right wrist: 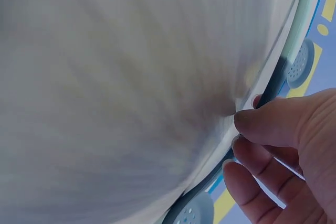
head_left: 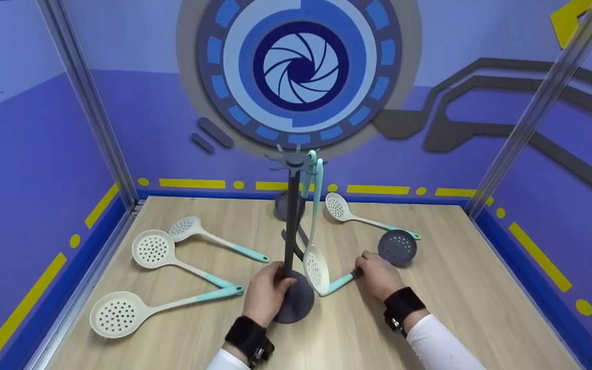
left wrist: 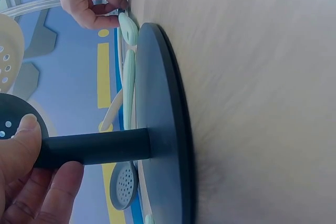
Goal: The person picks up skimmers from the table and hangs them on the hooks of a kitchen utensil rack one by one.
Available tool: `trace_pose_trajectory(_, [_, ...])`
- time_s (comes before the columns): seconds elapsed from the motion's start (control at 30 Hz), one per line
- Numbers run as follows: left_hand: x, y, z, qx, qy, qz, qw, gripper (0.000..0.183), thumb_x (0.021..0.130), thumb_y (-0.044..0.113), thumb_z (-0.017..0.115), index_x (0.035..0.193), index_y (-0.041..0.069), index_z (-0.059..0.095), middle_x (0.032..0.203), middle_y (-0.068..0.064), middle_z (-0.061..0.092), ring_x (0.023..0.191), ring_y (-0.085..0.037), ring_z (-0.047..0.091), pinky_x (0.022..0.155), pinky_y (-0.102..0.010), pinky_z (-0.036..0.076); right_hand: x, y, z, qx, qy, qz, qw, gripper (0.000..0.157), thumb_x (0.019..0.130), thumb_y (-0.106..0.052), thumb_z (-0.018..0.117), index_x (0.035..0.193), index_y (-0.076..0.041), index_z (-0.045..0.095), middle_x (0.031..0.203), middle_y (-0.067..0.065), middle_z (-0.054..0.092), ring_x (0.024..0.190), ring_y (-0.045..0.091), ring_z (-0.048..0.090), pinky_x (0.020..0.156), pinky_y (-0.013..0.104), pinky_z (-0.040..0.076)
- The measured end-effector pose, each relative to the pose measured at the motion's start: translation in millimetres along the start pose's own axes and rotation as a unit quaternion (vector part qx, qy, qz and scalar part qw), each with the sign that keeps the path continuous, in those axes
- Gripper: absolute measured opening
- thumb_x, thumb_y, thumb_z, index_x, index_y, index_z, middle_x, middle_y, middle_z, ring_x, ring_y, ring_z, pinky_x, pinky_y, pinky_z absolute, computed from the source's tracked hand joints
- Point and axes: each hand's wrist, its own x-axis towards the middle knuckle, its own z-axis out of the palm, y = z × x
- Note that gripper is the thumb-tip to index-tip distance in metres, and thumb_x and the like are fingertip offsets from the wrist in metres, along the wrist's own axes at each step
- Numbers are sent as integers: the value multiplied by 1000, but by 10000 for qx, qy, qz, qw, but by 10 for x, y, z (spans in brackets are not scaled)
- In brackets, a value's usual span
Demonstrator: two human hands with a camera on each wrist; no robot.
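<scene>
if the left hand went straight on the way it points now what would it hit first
Most likely the stand's dark post, which the left hand grips; depth beyond it is hard to judge.

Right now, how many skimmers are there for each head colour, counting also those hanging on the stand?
White-headed skimmers: 5
Dark-headed skimmers: 3
Total: 8

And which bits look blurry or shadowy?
Right wrist view: the tabletop looks smeary, with a dark shadow near the right hand; left wrist view: tabletop streaky, soft shadow beside the stand's base; head view: sharper, holes in the front-left pale skimmer clear.
</scene>
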Motion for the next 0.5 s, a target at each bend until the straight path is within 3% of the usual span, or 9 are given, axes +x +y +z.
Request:
trace_pose_trajectory(0.23, [18,6,-2,-48,-1,70,10000,29,88,36,72,113,22,66,99,7,70,92,-9,66,81,-29,54,16,33,-102,-11,-49,70,10000,24,81,6,71,89,-17,71,88,-4,65,85,15,60,76,34,53])
trace_pose_trajectory(0.5, [21,3,25,-50,-27,-217,9997,26,88,33,74,112,24,66,99,9,69,91,-7,65,80,-28,54,-60,99,-290,258,476,185,9984,26,87,2,68,89,-24,68,86,-11,66,83,10,53,73,30,48])
